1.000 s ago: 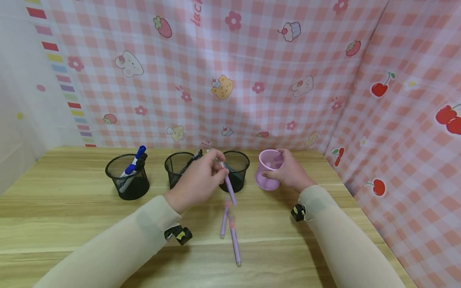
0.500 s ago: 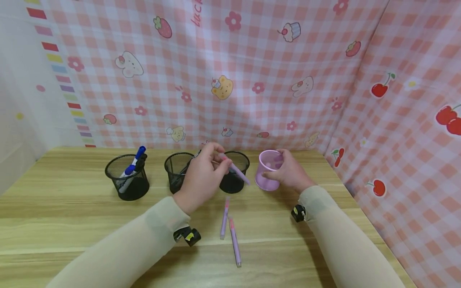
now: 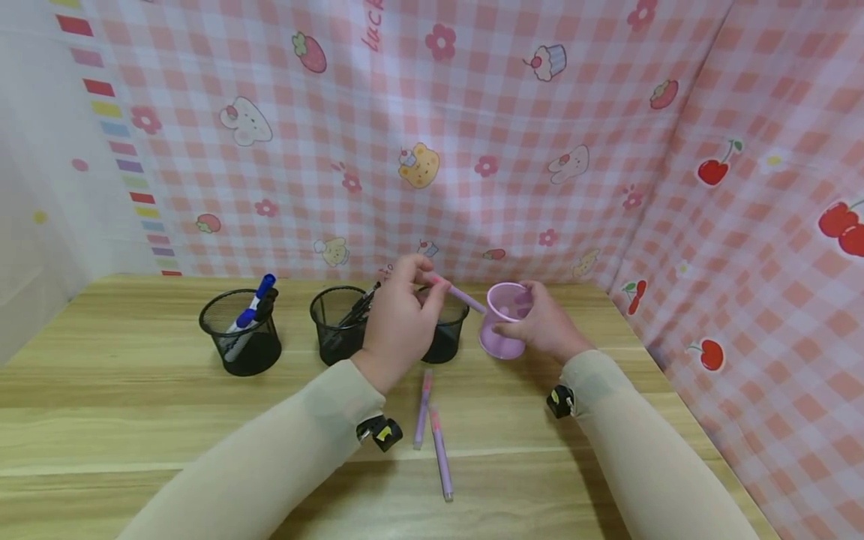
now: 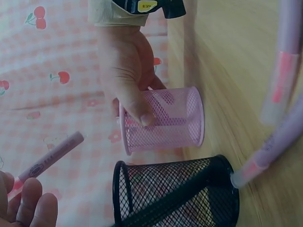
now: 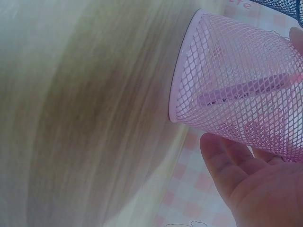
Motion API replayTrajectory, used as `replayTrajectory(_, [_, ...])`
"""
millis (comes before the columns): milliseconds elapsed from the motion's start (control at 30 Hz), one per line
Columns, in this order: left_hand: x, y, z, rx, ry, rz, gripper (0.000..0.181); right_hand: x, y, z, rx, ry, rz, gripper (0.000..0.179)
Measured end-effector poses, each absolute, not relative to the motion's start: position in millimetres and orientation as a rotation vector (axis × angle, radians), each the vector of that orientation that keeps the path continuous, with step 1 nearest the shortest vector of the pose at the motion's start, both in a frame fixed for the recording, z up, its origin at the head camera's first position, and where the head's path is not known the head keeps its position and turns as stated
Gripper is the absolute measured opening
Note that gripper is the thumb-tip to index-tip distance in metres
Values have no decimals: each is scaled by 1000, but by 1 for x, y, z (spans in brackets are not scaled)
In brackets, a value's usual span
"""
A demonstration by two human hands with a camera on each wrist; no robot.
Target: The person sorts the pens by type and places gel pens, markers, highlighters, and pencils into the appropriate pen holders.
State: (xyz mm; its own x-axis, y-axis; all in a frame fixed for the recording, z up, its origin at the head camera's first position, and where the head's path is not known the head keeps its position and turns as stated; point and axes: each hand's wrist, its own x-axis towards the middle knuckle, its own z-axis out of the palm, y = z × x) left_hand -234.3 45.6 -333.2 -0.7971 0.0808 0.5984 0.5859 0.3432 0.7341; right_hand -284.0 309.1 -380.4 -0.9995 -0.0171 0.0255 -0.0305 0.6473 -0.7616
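Note:
Pinched between the thumb and fingers of my left hand (image 3: pixel 405 322) is a purple highlighter pen (image 3: pixel 466 300), tilted so its far end points at the rim of a pink-purple mesh pen holder (image 3: pixel 499 341). My right hand (image 3: pixel 550 328) grips that pen holder from its right side, thumb in front, while it stands upright on the table. In the right wrist view the highlighter pen (image 5: pixel 246 90) shows through the mesh. Two more purple highlighter pens, one farther (image 3: pixel 421 412) and one nearer (image 3: pixel 442 461), lie on the table below the hands.
Three black mesh pen holders stand in a row to the left. The leftmost holder (image 3: pixel 250 352) has blue and black markers, the middle holder (image 3: pixel 331 341) black pens; the third holder (image 3: pixel 442 349) is partly behind my left hand. A checked cloth (image 3: pixel 472 202) hangs behind the wooden table (image 3: pixel 135 420).
My left hand has moved right and slightly up, turning the highlighter pen from steeply downward to slanting toward the pink-purple holder. My right hand and the holder have stayed in place.

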Motion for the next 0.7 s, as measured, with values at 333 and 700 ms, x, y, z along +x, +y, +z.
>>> replayTrajectory(333, [-241,65,-333,-620,-2108,-1417,22,-282,309,-379,41,-2834,1333,110])
replayTrajectory(700, [-245,81,-338,-585,-2164,-1333,17,-283,311,-380,34,-2849,1328,109])
